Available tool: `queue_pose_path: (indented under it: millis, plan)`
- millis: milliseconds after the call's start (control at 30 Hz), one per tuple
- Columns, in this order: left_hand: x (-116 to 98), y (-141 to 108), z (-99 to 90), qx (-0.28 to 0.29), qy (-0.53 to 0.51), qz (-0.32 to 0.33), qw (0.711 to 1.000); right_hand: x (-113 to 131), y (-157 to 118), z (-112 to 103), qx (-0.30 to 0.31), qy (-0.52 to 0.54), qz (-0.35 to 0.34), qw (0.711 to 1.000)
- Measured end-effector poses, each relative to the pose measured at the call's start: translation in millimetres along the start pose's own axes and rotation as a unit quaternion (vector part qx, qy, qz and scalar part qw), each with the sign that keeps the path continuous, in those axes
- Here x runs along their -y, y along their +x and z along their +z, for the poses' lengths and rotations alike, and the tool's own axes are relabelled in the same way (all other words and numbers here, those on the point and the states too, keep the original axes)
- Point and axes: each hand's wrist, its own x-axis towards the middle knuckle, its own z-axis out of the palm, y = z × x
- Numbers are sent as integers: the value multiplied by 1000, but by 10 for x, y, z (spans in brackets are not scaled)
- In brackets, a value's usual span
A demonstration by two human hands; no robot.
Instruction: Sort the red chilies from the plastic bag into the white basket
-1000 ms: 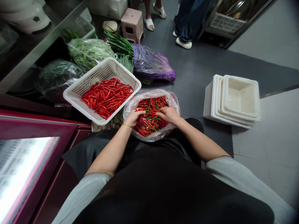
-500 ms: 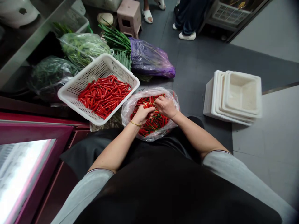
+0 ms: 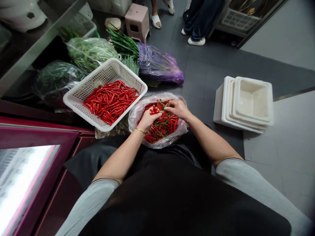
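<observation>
My left hand [image 3: 148, 119] is closed around several red chili peppers [image 3: 154, 110], their ends sticking up past the fingers. Close by on its right, my right hand [image 3: 177, 108] pinches at what looks like a green chili stem; the fingertips partly hide it. Both hands are over a clear plastic bag [image 3: 134, 113], rolled open and full of red chilies with green stems [image 3: 163, 127]. To the left, a white perforated basket [image 3: 81, 90] tilts toward me, holding a heap of red chilies [image 3: 112, 100] with no green stems visible.
Behind the basket lie bagged leafy greens [image 3: 91, 52] and green stalks in a purple bag [image 3: 159, 64]. Nested white baskets [image 3: 253, 101] stand on the floor at right. A pink stool [image 3: 137, 21] and two people's feet are at the back. A maroon-framed appliance [image 3: 66, 141] is at left.
My right hand has moved slightly right, away from my left. The chili ends in my left hand now show more clearly. The view has shifted a little.
</observation>
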Motion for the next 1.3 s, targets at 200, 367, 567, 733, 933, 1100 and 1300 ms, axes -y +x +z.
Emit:
queue_pose_path:
  millis: [200,367,567,733,933,1100,1300]
  plan:
    - [133,-43,137,-33,22,-101,994,103,-228,463,-48,-158,-64,984]
    - [281,-65,124,-148,113,-65,980,113,-226,692,-17,-259,-59,964]
    - [23,-62,-320,-142,180,94,969,-5,-32,337,43,-107,60,992]
    - [-261,-61,-566,-113,99,68,986,-116,-77,253,175,-179,-26,968]
    - [-140,1,-408,-76,79,34,993,1,-10,612,199,-378,4,904]
    - [-132,-32,-401,-104,26,-31,994,-22,100,267,164,-303,42,938]
    - [145,-43,-125,-128,-74,-58,987,126,-240,534,33,-95,46,994]
